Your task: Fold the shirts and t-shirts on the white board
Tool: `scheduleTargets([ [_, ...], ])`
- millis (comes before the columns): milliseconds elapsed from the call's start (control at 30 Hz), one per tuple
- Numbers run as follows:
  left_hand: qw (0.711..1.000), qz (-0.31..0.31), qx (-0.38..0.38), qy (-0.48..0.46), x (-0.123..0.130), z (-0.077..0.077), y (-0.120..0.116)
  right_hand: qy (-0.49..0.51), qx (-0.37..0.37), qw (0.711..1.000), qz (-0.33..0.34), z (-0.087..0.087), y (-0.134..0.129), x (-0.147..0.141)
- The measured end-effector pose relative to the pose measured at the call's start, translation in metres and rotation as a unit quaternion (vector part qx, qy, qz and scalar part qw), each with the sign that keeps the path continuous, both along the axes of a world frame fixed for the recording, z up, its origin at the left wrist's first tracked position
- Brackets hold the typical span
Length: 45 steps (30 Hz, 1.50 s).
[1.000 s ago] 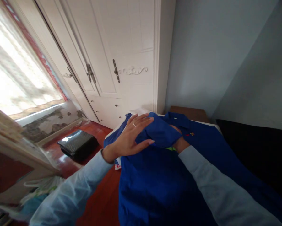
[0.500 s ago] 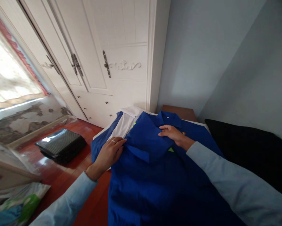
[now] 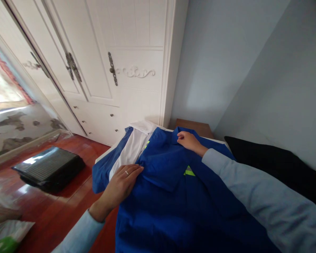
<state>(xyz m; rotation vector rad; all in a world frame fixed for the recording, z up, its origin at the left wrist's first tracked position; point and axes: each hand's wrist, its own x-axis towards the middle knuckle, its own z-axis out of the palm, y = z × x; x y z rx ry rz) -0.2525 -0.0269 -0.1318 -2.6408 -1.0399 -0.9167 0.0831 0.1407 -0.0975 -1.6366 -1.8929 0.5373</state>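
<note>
A blue work jacket (image 3: 158,211) with a collar and yellow-green reflective strips lies spread before me, its near part hanging toward me. One sleeve (image 3: 163,168) is folded across its front. My left hand (image 3: 122,179), with a ring on one finger, rests at the left edge of the folded sleeve, fingers stretched over the cloth and thumb mostly hidden. At the collar, my right hand (image 3: 189,140) has its fingers curled and pinched on the fabric. Beyond my left hand lie a white cloth (image 3: 128,147) and another blue piece of clothing (image 3: 101,172).
A white wardrobe (image 3: 137,95) with dark handles stands behind the clothes. A black plastic-wrapped package (image 3: 49,168) sits on the red floor at left. Black fabric (image 3: 269,165) lies at right, and a brown wooden surface (image 3: 195,128) shows by the wall.
My right hand has moved from the folded sleeve up to the collar. The left hand stays at the sleeve's edge, its fingers lying flatter. The view has shifted slightly to the right.
</note>
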Motion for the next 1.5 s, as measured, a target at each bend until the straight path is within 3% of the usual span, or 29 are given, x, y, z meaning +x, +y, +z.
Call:
scheduleTargets([
  [67,0.999,0.031,0.022,-0.018,0.002,-0.002,0.000,0.012,0.000,1.000,0.016,0.004,0.015,-0.017],
  [167,0.996,0.074,0.038,-0.041,0.006,-0.002,0.001,0.128,-0.058,0.990,0.014,0.004,0.040,-0.047],
  [267,0.995,0.074,0.030,-0.060,0.010,-0.002,0.001,0.224,-0.112,0.968,-0.003,-0.002,0.065,-0.077],
  [433,0.989,0.084,0.058,-0.111,0.014,-0.012,-0.002,0.303,-0.111,0.947,-0.008,-0.016,0.098,-0.111],
  [633,0.984,0.102,0.085,-0.123,0.018,-0.023,-0.007,0.340,-0.079,0.937,-0.011,-0.032,0.099,-0.121],
  [767,0.979,0.130,0.041,-0.153,0.016,-0.020,-0.011,0.328,-0.047,0.943,-0.004,-0.027,0.088,-0.117],
  [867,0.962,0.179,-0.028,-0.203,0.015,-0.013,-0.011,0.266,0.026,0.963,0.031,-0.016,0.069,-0.114],
  [933,0.951,0.204,-0.076,-0.220,0.015,-0.009,-0.009,0.165,0.112,0.974,0.106,-0.011,0.049,-0.113],
  [1033,0.946,0.230,-0.108,-0.200,0.016,-0.005,-0.003,0.013,0.199,0.944,0.262,-0.010,0.014,-0.114],
  [1133,0.953,0.230,-0.120,-0.159,0.014,-0.004,0.000,-0.069,0.187,0.910,0.365,-0.021,-0.009,-0.115],
  [1333,0.960,0.256,-0.091,-0.062,0.007,-0.007,-0.005,-0.131,0.152,0.909,0.366,-0.048,-0.009,-0.114],
  [1500,0.954,0.294,-0.053,-0.030,0.021,0.006,-0.009,-0.181,0.150,0.920,0.312,-0.050,-0.012,-0.116],
])
